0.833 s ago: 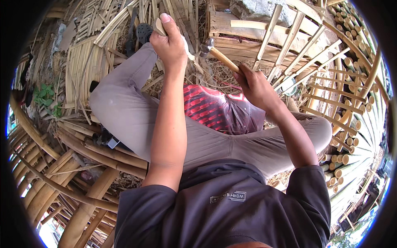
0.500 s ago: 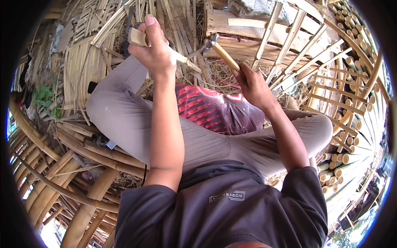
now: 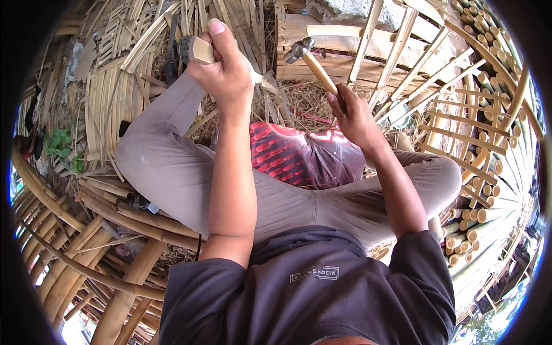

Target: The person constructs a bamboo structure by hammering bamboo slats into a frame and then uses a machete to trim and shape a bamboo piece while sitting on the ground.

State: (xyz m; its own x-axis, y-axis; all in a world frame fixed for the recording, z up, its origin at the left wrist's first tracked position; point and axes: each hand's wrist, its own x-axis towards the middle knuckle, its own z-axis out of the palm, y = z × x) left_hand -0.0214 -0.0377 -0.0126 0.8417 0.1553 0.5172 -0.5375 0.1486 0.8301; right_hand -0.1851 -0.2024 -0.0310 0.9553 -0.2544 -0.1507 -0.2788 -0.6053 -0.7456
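My left hand point(image 3: 221, 66) is closed round a pale bamboo piece point(image 3: 202, 50), thumb pointing away from me. A dark, dotted face shows at the left end of this piece. On the other side of the hand a pale pointed tip point(image 3: 265, 84) sticks out, and the middle is covered by my palm. My right hand point(image 3: 355, 118) grips the wooden handle of a hammer point(image 3: 319, 72). Its steel head is raised to the right of my left hand, apart from the bamboo. Below both hands a red and dark printed cloth point(image 3: 293, 152) lies between my crossed legs.
Upright bamboo slats point(image 3: 397, 49) stand at the far right in front of a grey stone point(image 3: 351, 14). Stacked cut bamboo poles point(image 3: 489, 190) line the right side. Woven bamboo strips point(image 3: 103, 86) lie at the left, with thick bamboo poles point(image 3: 132, 279) at the lower left.
The bamboo piece has been turned in my left hand, so its dark dotted face now shows. The hammer head has shifted slightly and swung farther from the bamboo's tip.
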